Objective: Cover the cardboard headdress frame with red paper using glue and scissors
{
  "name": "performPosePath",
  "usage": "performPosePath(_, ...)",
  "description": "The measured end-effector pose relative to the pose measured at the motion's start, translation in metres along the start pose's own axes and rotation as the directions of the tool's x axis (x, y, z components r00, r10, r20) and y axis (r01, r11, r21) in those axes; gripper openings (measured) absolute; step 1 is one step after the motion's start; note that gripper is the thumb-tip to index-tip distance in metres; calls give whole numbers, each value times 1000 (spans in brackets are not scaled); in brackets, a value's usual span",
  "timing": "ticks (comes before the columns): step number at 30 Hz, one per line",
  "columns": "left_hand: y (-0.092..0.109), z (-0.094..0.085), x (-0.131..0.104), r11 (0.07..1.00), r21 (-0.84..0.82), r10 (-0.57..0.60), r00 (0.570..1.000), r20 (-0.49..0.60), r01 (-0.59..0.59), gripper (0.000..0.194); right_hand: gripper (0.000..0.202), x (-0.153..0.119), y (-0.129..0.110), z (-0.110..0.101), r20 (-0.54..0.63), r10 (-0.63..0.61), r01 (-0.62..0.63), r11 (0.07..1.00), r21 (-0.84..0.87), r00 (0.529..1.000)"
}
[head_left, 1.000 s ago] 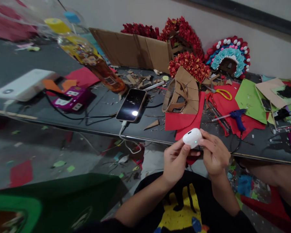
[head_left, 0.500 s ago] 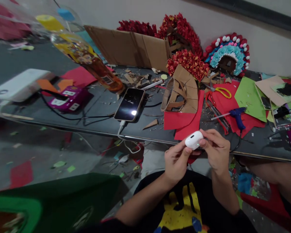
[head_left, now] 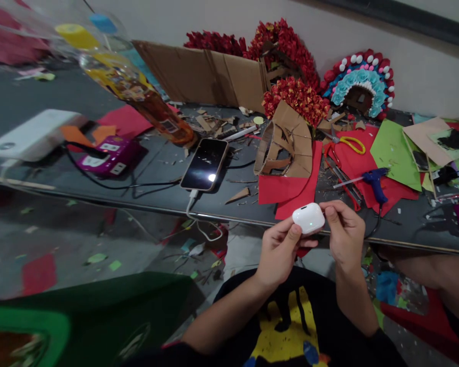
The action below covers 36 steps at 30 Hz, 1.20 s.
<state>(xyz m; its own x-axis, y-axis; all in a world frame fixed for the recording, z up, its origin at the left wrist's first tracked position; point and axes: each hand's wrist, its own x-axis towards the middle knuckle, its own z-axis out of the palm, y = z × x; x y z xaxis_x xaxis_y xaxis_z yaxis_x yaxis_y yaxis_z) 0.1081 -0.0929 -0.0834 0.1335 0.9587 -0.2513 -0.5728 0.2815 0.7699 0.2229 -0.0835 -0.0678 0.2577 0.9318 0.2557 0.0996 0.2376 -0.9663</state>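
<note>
My left hand point(head_left: 276, 255) holds a small white case point(head_left: 309, 219), thumb on its face beside a green light, near the front edge of the counter point(head_left: 162, 163). At its right end, my right hand point(head_left: 347, 237) has thumb and forefinger drawn close; whether they pinch anything, I cannot tell.

Gap between phone point(head_left: 204, 164), red paper point(head_left: 277, 190); cardboard scrap point(head_left: 238, 195) inside.
</note>
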Motion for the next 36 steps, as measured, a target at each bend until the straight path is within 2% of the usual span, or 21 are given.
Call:
performPosePath(3,9,4,0,998,-33,-48,998,41,49,49,25,2,4,-2,-57,36,-26,987,156,998)
performPosePath(7,15,5,-1,997,-45,-66,995,71,70,50,32,3,6,-6,-96,-19,40,975,217,995)
performPosePath(11,12,4,-2,996,-53,-71,994,87,75,47,30,-1,3,-8,-38,-66,72,981,183,997)
performPosePath(14,6,-1,0,999,-40,-32,994,104,37,45,13,-4,-1,-6,3,-59,59,994,91,998)
performPosePath(17,-1,-7,1,1000,14,-1,995,103,-1,43,19,-5,-2,-5,96,-36,31,998,53,995)
performPosePath(22,3,-6,2,1000,-16,-19,994,112,21,40,15,0,5,-7,154,27,-62,973,224,988)
performPosePath(26,9,-3,3,997,-15,-73,989,129,75,42,16,3,8,-10,191,88,-136,959,251,978)
performPosePath(29,9,-5,3,998,7,-62,989,135,61,44,11,2,9,-10,7,39,-40,975,217,999)
performPosePath(31,7,-8,2,999,28,-37,988,150,33,44,8,1,9,-11,-129,-27,50,982,180,991)
performPosePath(32,5,-10,2,999,41,-24,986,162,18,44,8,0,9,-11,-154,-65,89,984,152,986)
performPosePath(34,5,-12,2,996,81,5,985,175,-20,44,6,-2,5,-13,-118,-158,167,983,77,980)
performPosePath(36,7,-13,2,985,155,49,985,168,-75,44,9,-2,-3,-14,-22,-273,272,961,-53,962)
